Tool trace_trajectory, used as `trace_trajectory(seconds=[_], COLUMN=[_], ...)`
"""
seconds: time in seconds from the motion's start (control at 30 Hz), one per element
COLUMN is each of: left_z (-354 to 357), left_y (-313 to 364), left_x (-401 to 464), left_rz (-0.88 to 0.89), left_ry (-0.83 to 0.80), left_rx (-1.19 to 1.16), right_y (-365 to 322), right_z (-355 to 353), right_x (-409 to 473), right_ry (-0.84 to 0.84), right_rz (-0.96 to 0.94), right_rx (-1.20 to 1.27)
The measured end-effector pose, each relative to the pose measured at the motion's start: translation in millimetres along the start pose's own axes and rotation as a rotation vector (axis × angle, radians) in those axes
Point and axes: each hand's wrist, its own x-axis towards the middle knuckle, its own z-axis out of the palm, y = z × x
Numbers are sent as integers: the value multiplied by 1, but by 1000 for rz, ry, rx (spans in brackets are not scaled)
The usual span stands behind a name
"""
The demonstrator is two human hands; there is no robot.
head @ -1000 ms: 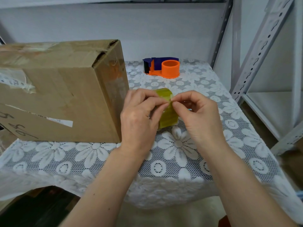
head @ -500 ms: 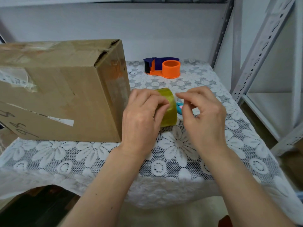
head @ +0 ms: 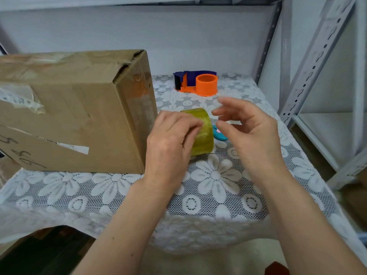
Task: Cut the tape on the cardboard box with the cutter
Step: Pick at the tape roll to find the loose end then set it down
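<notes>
A brown cardboard box (head: 75, 114) with old tape and labels stands on the left of the table. Just right of it, my left hand (head: 170, 143) grips a yellowish roll of tape (head: 204, 135) held a little above the cloth. My right hand (head: 248, 133) hovers beside the roll with fingers loosely spread, holding nothing. A small teal cutter (head: 219, 133) with a pink spot lies on the cloth behind the roll, partly hidden by the roll and my right fingers.
An orange and dark blue tape dispenser (head: 198, 83) sits at the back of the table. A white lace cloth with flowers (head: 214, 175) covers the table. Grey metal shelf posts (head: 309, 62) rise on the right.
My right hand has let go of the tape end and drawn away to the right, fingers spreading. The roll stays in my left hand, and the teal cutter has come into view.
</notes>
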Motion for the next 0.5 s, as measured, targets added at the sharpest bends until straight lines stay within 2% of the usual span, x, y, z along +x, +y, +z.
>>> trace_trajectory(seconds=[0.13,0.27,0.5], left_z=[-3,-6,-7], left_y=[4,10,-1], left_x=[1,2,2], left_rz=[-24,-150,-115], left_ry=[29,17,-52], left_rx=[-52,-187,-116], right_y=[3,4,3], right_z=[7,14,12], right_x=[-3,-5,-2], right_ry=[-96,-8,14], right_rz=[-66,-74,-27], right_rx=[-80,-109,3])
